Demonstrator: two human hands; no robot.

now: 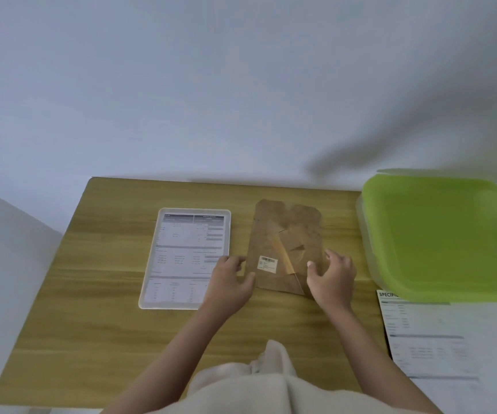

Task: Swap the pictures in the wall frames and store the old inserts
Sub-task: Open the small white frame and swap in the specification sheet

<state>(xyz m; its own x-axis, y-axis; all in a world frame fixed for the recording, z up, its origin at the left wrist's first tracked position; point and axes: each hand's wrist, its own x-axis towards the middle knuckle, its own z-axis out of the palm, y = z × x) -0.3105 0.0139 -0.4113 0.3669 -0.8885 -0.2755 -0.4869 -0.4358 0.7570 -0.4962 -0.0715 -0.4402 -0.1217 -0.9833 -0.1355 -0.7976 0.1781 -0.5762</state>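
— So, where is the frame right now?

— Lying on the wooden counter (92, 264), left of the middle: a clear frame (186, 258) flat on its back with a printed sheet showing through it. Just to its right lies a brown backing board (286, 246) with a folded stand on it and a small barcode label (268, 263) near its lower left corner.

— And the hands?

— Both are at the brown board. The left hand (230, 282) sits between the frame and the board, its wrist over the frame's lower right corner, fingers loosely bent with the thumb against the board's left edge. The right hand (332, 279) rests on the board's lower right part, fingers (335, 258) spread and curved down onto it. Whether either truly pinches the board, I cannot tell; they look to be touching it rather than clamping.

— Anything else around?

— A plastic box with a lime green lid (441, 237) stands at the right end of the counter, well apart from the frame. A loose printed sheet (432, 336) lies in front of it, its top edge tucked under the box. Light fabric of the person's clothing (271, 380) fills the near edge.
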